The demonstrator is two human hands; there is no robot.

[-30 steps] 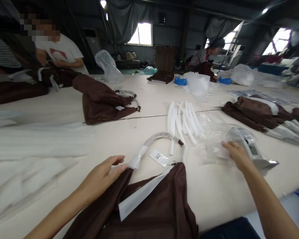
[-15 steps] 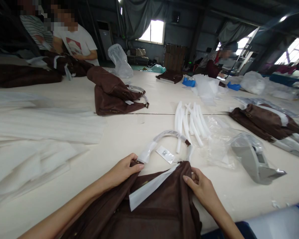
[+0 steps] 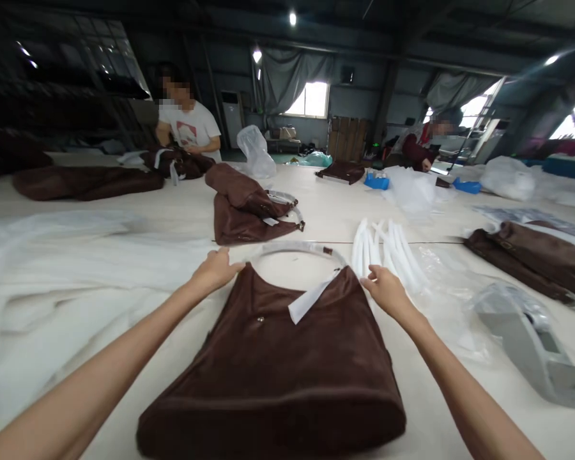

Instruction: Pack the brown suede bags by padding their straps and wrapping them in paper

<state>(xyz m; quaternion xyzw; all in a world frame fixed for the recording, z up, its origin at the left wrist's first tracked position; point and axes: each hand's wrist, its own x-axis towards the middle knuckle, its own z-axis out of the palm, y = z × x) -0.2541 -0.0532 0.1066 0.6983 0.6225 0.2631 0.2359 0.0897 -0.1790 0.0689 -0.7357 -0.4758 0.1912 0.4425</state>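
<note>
A dark brown handbag (image 3: 297, 358) lies on the table in front of me, its wide base towards me. Its curved handle (image 3: 297, 246), wrapped in clear film, arches away from me. A white strip (image 3: 311, 299) hangs from the handle's right end across the bag's front, and a small metal stud (image 3: 260, 319) shows left of it. My left hand (image 3: 215, 271) is closed at the upper left corner, thumb at the edge. At the upper right edge is my right hand (image 3: 387, 289), also closed, with thumb and fingers bent at the leather. Blur hides the exact grip of both.
White foam tubes (image 3: 388, 249) lie beyond my right hand. A grey tape dispenser (image 3: 531, 351) stands at right, near stacked brown bags (image 3: 531, 255). White sheets (image 3: 76, 306) cover the left side. More brown bags (image 3: 249, 204) lie ahead. Two people work across the table.
The handbag has turned over or straightened, so its smooth side and base now show. Both hands have moved farther forward with its top corners. The view has tilted up and left.
</note>
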